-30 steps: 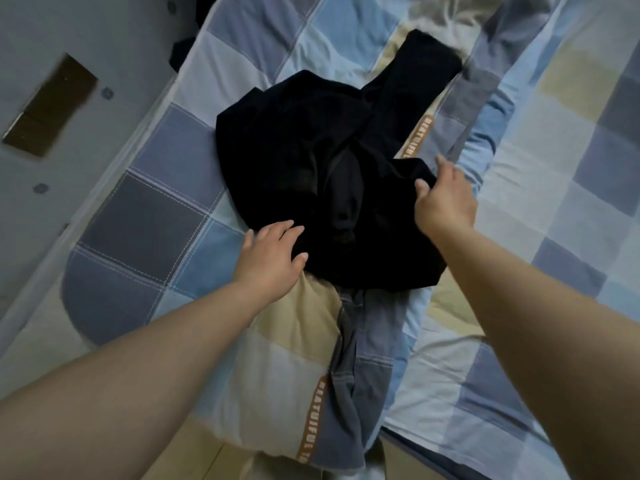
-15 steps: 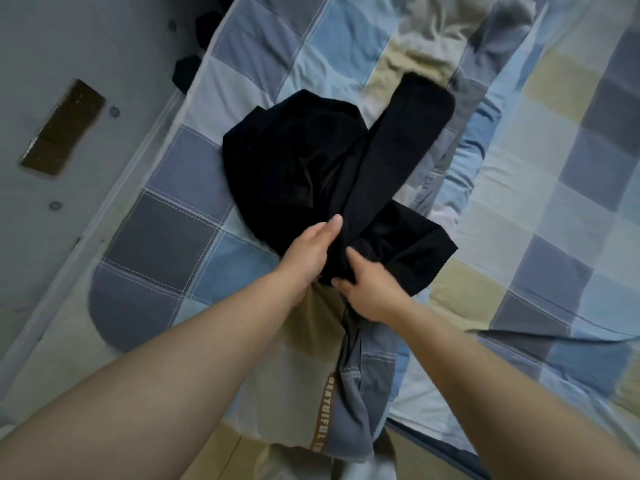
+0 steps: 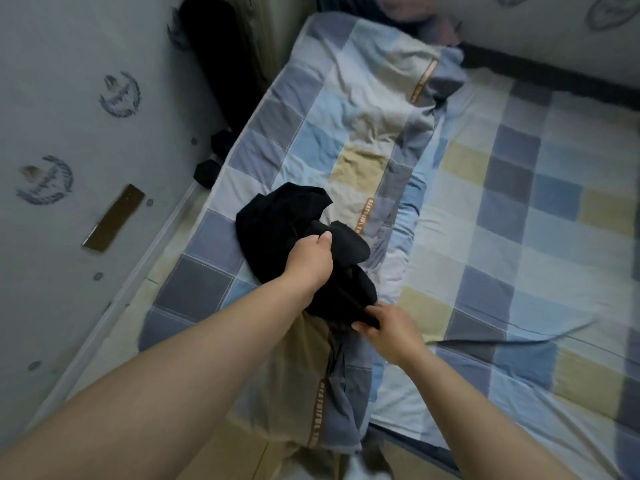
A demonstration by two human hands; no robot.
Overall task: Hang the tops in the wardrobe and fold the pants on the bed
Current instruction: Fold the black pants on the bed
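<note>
A black garment (image 3: pixel 277 223) lies bunched on the folded checked quilt (image 3: pixel 346 140) along the bed's left side. My left hand (image 3: pixel 310 261) grips the middle of the bundle, thumb on top, fingers buried in the cloth. My right hand (image 3: pixel 388 327) pinches the garment's near lower edge just below and to the right of the left hand. Whether it is a top or pants I cannot tell from the crumpled shape.
The bed (image 3: pixel 519 220) with its checked sheet stretches to the right. On the left is a grey wall (image 3: pixel 69 150). Dark items (image 3: pixel 214 157) lie in the gap by the wall, and a dark object (image 3: pixel 214 46) stands at the far end.
The spread-out black garment has been gathered into a tighter bundle. My left hand moved onto its middle, my right hand came to the near edge, and the view pulled back.
</note>
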